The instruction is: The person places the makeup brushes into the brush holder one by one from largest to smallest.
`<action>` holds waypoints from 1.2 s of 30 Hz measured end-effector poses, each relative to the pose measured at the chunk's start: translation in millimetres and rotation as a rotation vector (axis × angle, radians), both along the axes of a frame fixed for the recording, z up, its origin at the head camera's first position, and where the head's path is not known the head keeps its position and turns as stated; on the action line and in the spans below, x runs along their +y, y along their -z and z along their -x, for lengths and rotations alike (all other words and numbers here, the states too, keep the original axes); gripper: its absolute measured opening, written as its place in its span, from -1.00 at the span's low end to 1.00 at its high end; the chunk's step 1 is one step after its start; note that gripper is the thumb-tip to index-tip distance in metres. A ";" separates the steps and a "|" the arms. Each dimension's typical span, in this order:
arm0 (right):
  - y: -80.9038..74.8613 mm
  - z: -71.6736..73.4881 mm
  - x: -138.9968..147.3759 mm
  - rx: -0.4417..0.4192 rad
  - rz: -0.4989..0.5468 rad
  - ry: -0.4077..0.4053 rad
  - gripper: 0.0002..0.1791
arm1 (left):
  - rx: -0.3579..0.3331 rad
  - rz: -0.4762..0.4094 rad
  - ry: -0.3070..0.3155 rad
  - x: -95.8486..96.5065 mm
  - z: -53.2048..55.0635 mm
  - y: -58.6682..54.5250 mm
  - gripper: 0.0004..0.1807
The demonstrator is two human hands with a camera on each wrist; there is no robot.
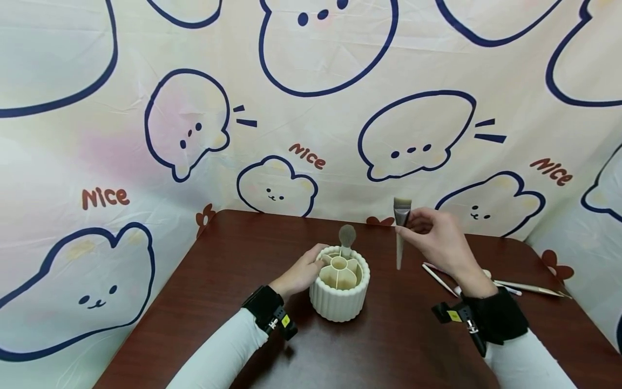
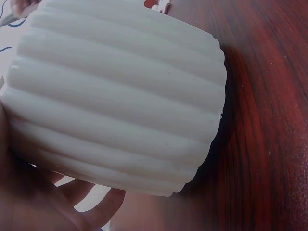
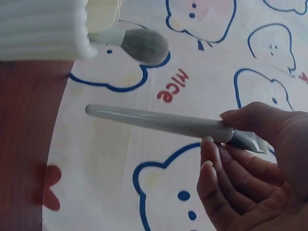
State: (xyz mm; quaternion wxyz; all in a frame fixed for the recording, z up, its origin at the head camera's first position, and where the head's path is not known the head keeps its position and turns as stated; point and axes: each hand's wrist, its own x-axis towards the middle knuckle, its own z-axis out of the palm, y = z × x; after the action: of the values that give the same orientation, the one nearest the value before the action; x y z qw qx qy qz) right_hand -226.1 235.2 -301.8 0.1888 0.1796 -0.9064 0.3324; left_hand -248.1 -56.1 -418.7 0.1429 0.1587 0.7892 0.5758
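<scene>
A ribbed cream-white brush holder (image 1: 338, 303) with petal-shaped compartments stands upright on the table. One fluffy makeup brush (image 1: 347, 236) is in its far compartment, bristles up. My left hand (image 1: 300, 273) grips the holder's left side; in the left wrist view, curled fingers (image 2: 103, 209) show past its wall. To the right of the holder, my right hand (image 1: 443, 240) pinches a flat makeup brush (image 3: 159, 121) near its metal collar. That brush is held above the table, bristles up and pale handle pointing down, apart from the holder.
Several slim brushes and white sticks lie on the dark wooden table (image 1: 233, 265) at the right, partly behind my right wrist; one long pale brush (image 1: 529, 287) points toward the right edge. A printed cloth (image 1: 301, 127) hangs close behind the table's far edge.
</scene>
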 end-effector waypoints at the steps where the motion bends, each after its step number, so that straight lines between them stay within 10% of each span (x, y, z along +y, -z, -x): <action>1: 0.6 0.2 -3.7 0.006 0.010 -0.002 -0.76 | -0.003 0.000 -0.001 0.0 -0.2 -0.2 -0.57; 23: 29.0 6.1 -51.4 0.117 0.137 -0.166 -0.85 | -0.007 0.004 0.008 -0.8 1.7 2.7 -0.56; 36: 51.3 8.0 -66.7 0.072 0.045 -0.221 -0.80 | -0.008 0.003 0.014 -1.7 2.6 2.8 -0.57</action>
State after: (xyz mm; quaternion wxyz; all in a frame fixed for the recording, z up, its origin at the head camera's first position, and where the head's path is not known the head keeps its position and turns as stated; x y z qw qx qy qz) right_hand -234.1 168.6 -353.1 0.1873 0.2860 -0.8662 0.3646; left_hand -250.7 -57.9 -421.6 0.1503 0.1615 0.7884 0.5742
